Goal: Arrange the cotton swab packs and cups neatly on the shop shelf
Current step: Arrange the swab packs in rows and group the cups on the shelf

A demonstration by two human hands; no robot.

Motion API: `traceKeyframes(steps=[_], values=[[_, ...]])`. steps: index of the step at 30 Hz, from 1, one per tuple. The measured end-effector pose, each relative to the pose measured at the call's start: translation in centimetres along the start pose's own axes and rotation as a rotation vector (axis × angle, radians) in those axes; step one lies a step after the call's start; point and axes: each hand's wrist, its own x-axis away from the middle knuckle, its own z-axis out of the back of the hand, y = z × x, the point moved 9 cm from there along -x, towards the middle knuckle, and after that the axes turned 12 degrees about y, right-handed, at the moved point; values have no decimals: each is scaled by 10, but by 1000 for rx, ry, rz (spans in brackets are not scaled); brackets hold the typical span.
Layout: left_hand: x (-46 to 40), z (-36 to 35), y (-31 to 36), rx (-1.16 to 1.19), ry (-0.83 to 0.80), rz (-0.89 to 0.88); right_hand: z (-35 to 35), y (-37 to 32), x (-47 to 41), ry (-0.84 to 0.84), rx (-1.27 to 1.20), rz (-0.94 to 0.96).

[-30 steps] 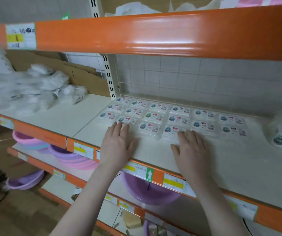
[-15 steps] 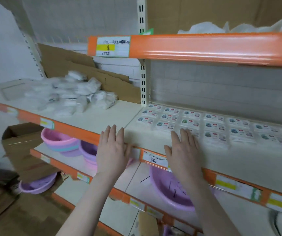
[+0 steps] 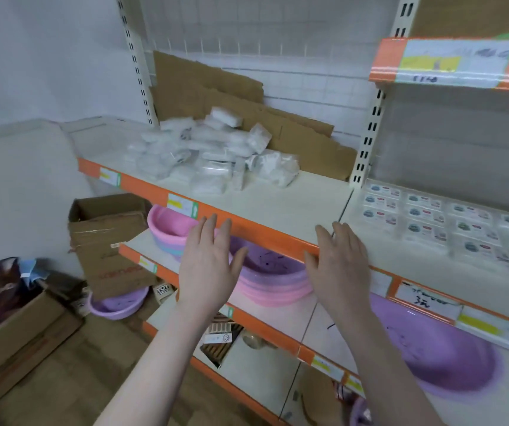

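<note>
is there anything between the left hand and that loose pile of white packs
Nothing visible. The left hand is open in front of the shelf edge; bare shelf top lies between it and the pile.

Shelf (image 3: pixel 281 204) with swab packs (image 3: pixel 450 222)

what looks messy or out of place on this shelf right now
The clear-wrapped packs lie in a loose heap on the left shelf bay, tilted and overlapping, unlike the labelled packs set in flat rows on the right. Torn cardboard leans against the back grid behind the heap.
</note>
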Motion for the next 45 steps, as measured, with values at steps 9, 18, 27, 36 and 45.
traceKeyframes(steps=[9, 18, 27, 36, 45], values=[[-50, -34, -50, -29, 78, 16, -69, -28, -48, -19, -25, 41], [-145, -85, -88, -41, 93, 20, -145, -40, -142, 1, -55, 61], [-202, -110, -125, -12, 138, -4, -204, -63, -210, -96, -175, 34], [-239, -132, -156, 91, 105, -45, -249, -70, -243, -239, -195, -257], [-260, -147, -160, 182, 50, -127, -278, -55, -253, -396, -77, -491]])
